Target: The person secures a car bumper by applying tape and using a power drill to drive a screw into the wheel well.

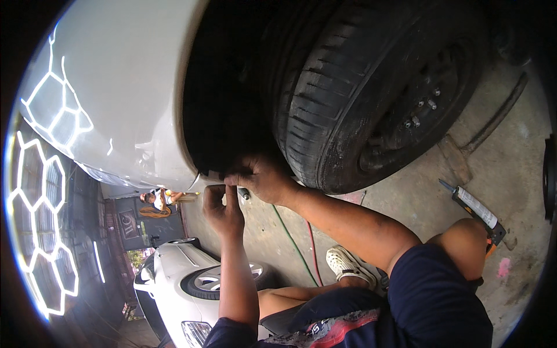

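Both hands meet at the lower corner of a white car's body panel [151, 75], at the edge of the dark wheel arch [226, 116]. My left hand [225, 213] is closed, its thumb and forefinger pinched together at the panel's tip. Right beside it, my right hand [264, 178] has its fingers bent and pressed in at the same edge, partly in shadow. Whatever sits between the fingers is too small and dark to make out. Close to my right hand stands the black tyre [325, 116] on its wheel, with several shiny wheel nuts showing.
A caulking gun [478, 211] with a white cartridge lies on the concrete floor [418, 200]. Green hose [293, 240] and red hose [313, 249] run across it. A small dark tool [244, 194] lies near my hands. Another white car [174, 272] and a person [158, 199] are beyond.
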Action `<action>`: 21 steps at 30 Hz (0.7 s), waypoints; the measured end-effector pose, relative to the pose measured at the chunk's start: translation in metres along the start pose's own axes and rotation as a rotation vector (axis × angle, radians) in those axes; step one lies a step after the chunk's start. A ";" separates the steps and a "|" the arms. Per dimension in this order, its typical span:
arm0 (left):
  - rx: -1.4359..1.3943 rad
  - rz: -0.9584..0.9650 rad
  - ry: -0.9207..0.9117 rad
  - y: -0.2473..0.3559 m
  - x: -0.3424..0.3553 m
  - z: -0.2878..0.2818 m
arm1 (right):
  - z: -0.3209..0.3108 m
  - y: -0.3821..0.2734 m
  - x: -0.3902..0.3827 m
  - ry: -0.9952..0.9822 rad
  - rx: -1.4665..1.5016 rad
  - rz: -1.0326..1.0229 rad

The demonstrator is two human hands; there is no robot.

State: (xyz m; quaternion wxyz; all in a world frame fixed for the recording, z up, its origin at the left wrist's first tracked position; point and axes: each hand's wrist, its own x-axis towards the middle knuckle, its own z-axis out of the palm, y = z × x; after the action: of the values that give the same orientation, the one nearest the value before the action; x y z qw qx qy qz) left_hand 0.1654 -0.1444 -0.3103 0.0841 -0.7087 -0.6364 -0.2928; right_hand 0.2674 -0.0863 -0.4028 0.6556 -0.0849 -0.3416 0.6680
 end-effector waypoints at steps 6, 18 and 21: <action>0.038 0.022 -0.024 0.001 -0.001 -0.001 | 0.001 -0.007 0.007 0.011 -0.153 -0.051; -0.013 -0.049 -0.057 0.019 -0.002 -0.001 | 0.015 -0.002 -0.012 0.148 -0.114 -0.023; -0.112 -0.097 -0.071 0.017 -0.003 -0.003 | 0.017 -0.006 -0.023 0.215 -0.059 0.016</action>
State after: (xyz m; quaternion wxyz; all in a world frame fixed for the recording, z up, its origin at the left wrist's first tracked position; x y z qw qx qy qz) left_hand 0.1810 -0.1517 -0.3052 0.0076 -0.6906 -0.6552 -0.3063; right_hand 0.2658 -0.1144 -0.3949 0.6804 -0.1782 -0.2880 0.6499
